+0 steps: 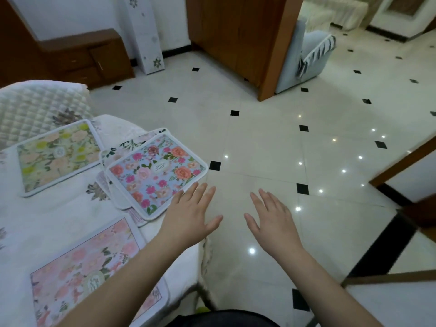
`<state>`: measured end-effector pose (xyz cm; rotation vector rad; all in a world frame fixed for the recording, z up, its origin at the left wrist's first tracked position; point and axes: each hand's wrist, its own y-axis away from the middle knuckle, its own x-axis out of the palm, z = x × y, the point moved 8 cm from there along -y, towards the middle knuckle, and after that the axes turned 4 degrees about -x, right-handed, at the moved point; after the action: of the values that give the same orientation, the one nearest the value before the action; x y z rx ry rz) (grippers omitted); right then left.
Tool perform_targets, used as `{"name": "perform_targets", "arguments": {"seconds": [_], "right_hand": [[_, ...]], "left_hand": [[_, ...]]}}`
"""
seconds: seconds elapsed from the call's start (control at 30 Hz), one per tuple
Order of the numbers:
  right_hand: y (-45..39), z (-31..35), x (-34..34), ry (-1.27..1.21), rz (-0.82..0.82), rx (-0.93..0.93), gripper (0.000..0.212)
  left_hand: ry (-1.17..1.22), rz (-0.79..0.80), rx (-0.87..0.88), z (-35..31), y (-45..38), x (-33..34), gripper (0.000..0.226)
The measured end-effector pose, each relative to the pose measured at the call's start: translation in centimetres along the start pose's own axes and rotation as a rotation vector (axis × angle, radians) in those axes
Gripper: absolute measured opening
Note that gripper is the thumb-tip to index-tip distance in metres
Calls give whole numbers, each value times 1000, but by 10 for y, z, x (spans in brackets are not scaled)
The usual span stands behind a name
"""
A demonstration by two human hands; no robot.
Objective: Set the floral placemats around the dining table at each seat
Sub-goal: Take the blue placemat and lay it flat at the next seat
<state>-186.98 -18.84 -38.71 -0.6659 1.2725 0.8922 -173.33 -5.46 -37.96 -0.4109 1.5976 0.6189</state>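
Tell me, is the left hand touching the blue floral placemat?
Cannot tell. In the head view the left hand overlaps the near corner of the blue floral placemat, its fingers straight, but this single view shows neither contact nor a gap.

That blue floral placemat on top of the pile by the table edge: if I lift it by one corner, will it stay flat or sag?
The blue floral placemat will probably sag a little: its bound white border and padded look suggest quilted fabric. It looks thin, so likely light. It rests loosely on other mats near the table edge, so a push may slide it off or drag those along.
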Motion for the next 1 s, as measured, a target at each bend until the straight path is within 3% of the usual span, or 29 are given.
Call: {"name": "perform_targets", "arguments": {"seconds": [0.23, 0.47, 0.53, 0.63, 0.77, 0.87, 1.0], "right_hand": [[-26, -16, 0, 0, 73, 74, 90], [-54, -43, -10, 1, 78, 76, 86], [-67, -59, -9, -15, 102, 71, 74], [-89, -90, -7, -24, 129, 52, 64], [-121, -124, -11, -45, 125, -4, 80], [-145, -145, -16, -78, 121, -52, 61], [-173, -157, -23, -97, 122, -131, 58]], "left_hand": [[72, -15, 65, -13, -37, -5, 90], [73, -57, 82, -31, -76, -9, 79], [96, -61, 74, -38, -93, -7, 91], [118, -9, 38, -51, -119, 0, 100], [142, 4, -29, -71, -151, -4, 85], [129, -12, -66, -86, -175, -11, 84], [148, -25, -149, -88, -195, -19, 85]]}}
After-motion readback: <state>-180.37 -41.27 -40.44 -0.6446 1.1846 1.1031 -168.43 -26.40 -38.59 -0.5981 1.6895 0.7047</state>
